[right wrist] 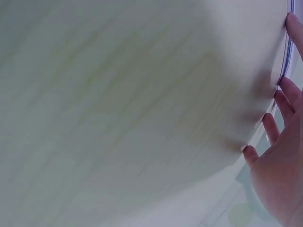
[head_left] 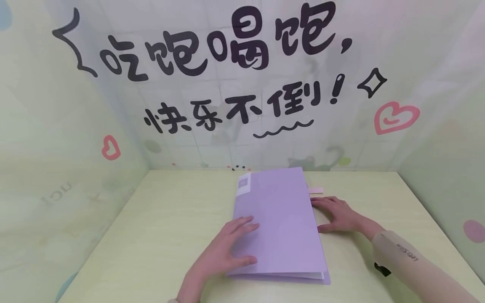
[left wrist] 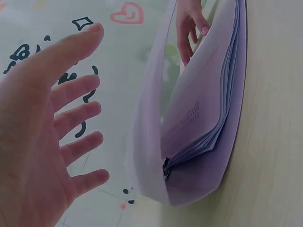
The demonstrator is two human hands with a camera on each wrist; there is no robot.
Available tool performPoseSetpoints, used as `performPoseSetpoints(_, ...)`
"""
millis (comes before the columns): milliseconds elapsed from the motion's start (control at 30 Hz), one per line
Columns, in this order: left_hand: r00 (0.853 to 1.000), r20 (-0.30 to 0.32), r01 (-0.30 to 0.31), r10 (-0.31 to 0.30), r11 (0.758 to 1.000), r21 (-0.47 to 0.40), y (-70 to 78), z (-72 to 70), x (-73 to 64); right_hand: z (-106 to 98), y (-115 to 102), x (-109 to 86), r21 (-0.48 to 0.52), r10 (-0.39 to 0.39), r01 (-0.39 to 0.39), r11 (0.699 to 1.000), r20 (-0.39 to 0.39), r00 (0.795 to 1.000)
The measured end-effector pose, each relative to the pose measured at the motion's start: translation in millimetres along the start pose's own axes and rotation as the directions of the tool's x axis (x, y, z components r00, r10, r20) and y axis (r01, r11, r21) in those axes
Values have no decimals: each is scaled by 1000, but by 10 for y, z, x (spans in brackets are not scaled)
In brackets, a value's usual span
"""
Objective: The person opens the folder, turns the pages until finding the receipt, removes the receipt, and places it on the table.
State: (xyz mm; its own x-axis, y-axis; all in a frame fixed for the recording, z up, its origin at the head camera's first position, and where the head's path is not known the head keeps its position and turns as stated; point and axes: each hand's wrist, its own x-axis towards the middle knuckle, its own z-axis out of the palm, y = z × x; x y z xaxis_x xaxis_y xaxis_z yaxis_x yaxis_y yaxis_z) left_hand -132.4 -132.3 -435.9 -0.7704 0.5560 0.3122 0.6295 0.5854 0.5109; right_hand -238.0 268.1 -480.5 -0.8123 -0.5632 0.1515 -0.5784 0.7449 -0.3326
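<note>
A purple file folder (head_left: 278,219) lies on the table, its front cover over a stack of papers (left wrist: 201,109). Inside by the spine, a small metal clip (left wrist: 166,168) shows in the left wrist view, where a gap parts cover from papers. My left hand (head_left: 227,248) is over the folder's left side with fingers spread, holding nothing. At the folder's right edge is my right hand (head_left: 337,214); its fingertips (right wrist: 279,94) touch the table and the edge in the right wrist view. A pale pink tab (head_left: 316,190) sticks out beyond that edge.
The pale wooden table (head_left: 159,223) extends on both sides of the folder. Printed curtains with black lettering (head_left: 242,42) and pink hearts enclose it at the back and sides. A white label (head_left: 243,184) is on the folder's upper left corner.
</note>
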Motion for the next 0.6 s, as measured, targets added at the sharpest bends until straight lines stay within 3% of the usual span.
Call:
performPoseSetpoints(367, 1000, 20, 9, -10, 998, 56, 131, 156, 24, 3, -5, -12, -22, -18, 18, 1000, -16, 1000)
performPoseSetpoints(600, 999, 43, 18, -24, 990, 137, 199, 234, 47, 50, 12, -7, -3, -23, 23, 1000, -33, 999)
